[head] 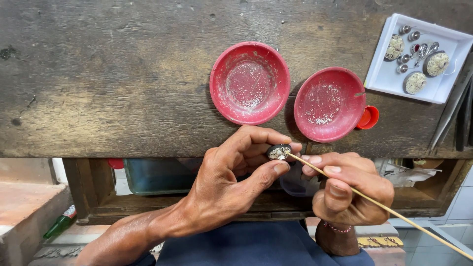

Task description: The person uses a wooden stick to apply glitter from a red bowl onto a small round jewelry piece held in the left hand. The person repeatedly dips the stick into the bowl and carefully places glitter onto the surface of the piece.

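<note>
A worn dark wooden workbench (123, 88) fills the upper frame, where 2 round red plastic bowls (250, 82) dusted with pale grit are set at centre and a white square tray (389, 81) at upper right. Below centre, a small dark round studded piece (279, 151) is pinched by the left hand (231, 184), while a thin wooden stick (379, 206), touching it, is gripped by the right hand (350, 189).

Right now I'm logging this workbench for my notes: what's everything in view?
Bowls: two, red, dusted with pale grains, mid-bench.
Small cap: one, orange-red, beside the right bowl.
Tray: one, white, top right, holding silvery round pieces.
Workbench: one, dark worn wood.
Bottle: one, green, lower left on the floor.
Round piece: one, dark with a pale face, in the left fingertips.
Stick: one, thin, tan, tip at the piece.
Left hand: pinches the piece.
Right hand: holds the stick.
</note>
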